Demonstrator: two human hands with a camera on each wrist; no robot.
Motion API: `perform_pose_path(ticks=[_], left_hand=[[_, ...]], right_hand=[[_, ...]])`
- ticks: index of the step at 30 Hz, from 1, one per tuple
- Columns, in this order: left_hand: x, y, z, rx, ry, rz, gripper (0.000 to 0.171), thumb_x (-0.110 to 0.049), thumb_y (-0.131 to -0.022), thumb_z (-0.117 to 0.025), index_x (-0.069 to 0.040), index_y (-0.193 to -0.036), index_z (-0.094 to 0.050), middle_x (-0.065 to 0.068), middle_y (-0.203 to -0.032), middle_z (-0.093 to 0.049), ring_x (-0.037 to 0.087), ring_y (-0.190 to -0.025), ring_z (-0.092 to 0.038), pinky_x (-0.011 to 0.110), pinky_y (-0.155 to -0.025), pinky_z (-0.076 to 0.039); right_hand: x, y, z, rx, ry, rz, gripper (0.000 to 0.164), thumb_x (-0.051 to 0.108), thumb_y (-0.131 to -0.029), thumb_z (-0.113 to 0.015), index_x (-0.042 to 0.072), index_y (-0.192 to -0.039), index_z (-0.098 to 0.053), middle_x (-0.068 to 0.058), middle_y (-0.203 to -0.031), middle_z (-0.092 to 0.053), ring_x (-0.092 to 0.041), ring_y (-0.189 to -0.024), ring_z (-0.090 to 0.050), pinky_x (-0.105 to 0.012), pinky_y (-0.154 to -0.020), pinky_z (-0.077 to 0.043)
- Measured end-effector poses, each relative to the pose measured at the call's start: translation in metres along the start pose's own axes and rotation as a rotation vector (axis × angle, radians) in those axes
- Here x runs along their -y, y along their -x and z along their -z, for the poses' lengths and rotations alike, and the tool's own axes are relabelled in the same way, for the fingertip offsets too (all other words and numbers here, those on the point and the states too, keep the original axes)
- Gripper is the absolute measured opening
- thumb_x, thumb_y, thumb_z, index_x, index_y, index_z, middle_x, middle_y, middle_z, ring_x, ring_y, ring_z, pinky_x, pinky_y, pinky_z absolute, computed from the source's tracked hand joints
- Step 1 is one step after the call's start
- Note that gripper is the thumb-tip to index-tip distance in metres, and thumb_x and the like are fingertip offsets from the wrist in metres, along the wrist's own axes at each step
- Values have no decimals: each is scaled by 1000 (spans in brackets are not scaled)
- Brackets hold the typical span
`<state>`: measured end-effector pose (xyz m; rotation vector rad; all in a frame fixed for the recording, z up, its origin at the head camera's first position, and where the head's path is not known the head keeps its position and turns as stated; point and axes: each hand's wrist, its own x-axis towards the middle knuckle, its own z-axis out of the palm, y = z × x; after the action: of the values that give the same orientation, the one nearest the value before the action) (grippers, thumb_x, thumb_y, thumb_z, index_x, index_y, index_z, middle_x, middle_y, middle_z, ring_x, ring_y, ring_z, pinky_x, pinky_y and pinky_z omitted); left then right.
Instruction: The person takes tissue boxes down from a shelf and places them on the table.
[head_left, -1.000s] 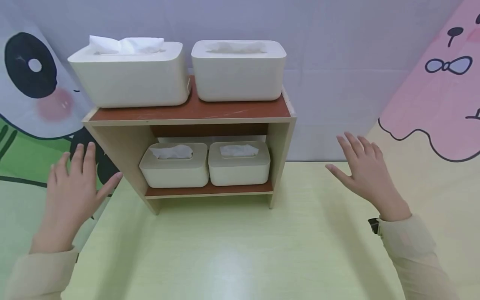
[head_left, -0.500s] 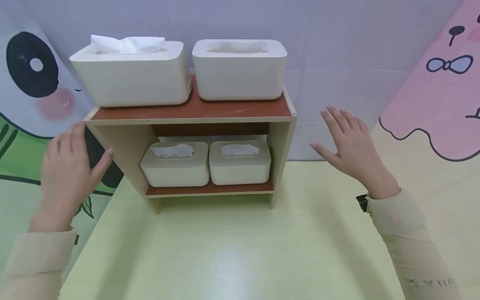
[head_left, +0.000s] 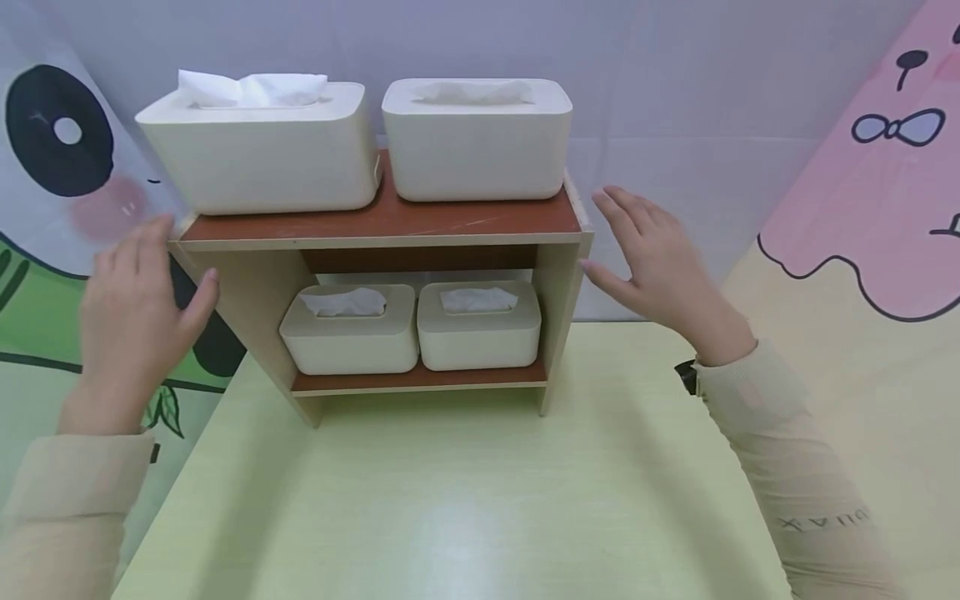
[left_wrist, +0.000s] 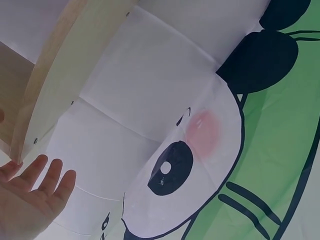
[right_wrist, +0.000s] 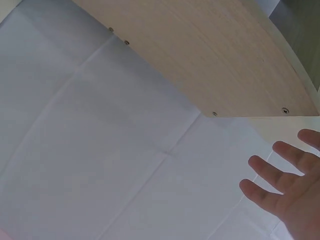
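Note:
A two-tier wooden shelf [head_left: 450,227] with red-brown boards stands on the table. On top sit two white tissue boxes, the left one [head_left: 258,167] and the right one [head_left: 480,158]. Two smaller tissue boxes, one left [head_left: 352,346] and one right [head_left: 480,342], fill the lower tier. My left hand [head_left: 135,321] is spread by the shelf's upper left corner; whether it touches is unclear. Beside the right side panel [right_wrist: 215,55] my right hand [head_left: 660,271] hovers with fingers extended, holding nothing. Each wrist view shows fingers close to the panel's corner.
The pale yellow-green table [head_left: 442,492] extends in front of the shelf. Behind hangs a lilac-grey cloth [head_left: 675,83] with cartoon prints, a pink figure [head_left: 847,208] at right and a green one [left_wrist: 280,110] at left.
Both hands have risen toward the shelf's upper corners. My right hand has moved left and up, nearing the right side panel. The shelf and tissue boxes have stayed in place.

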<state>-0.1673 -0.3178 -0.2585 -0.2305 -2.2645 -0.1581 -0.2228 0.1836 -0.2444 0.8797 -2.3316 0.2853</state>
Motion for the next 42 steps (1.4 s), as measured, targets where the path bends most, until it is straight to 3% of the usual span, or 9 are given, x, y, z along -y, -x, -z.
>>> perform_pose_path(ticks=[6, 18, 26, 35, 42], left_hand=[[-4, -7, -3, 16, 34, 14, 55, -22, -87, -54, -5, -136, -36, 22, -130, -48, 44, -111, -46, 55, -91, -37], [-8, -13, -9, -34, 31, 14, 47, -16, -87, -48, 1, -130, -43, 26, -121, -54, 48, -101, -49, 58, -82, -40], [-6, -13, -9, -10, 39, 29, 42, -13, -88, -47, 1, -128, -45, 28, -115, -55, 47, -99, -49, 58, -81, -40], [-2, -11, -11, 17, 107, -51, 47, -2, -85, -52, 5, -129, -40, 31, -115, -50, 47, -101, -48, 57, -88, -39], [1, -11, -14, 12, 89, -69, 47, -1, -84, -52, 7, -129, -39, 33, -117, -48, 50, -92, -49, 62, -74, -41]], right_hand=[[6, -13, -7, -32, -24, 42, 64, 33, -84, -58, 5, -137, -37, -20, -138, -41, -40, -122, -42, -52, -100, -33], [14, -20, -18, -11, -49, -19, 51, 18, -87, -53, 5, -135, -39, -18, -136, -43, -37, -121, -45, -50, -92, -42], [17, -22, -24, -21, -76, -28, 46, 8, -86, -48, 2, -132, -44, -18, -135, -44, -35, -121, -46, -46, -94, -42], [19, -23, -27, -37, -126, -22, 45, 3, -86, -48, -1, -131, -44, -18, -136, -42, -32, -124, -45, -44, -95, -43], [19, -24, -27, -33, -107, -15, 45, 2, -85, -47, -2, -130, -44, -21, -136, -43, -35, -123, -46, -46, -93, -44]])
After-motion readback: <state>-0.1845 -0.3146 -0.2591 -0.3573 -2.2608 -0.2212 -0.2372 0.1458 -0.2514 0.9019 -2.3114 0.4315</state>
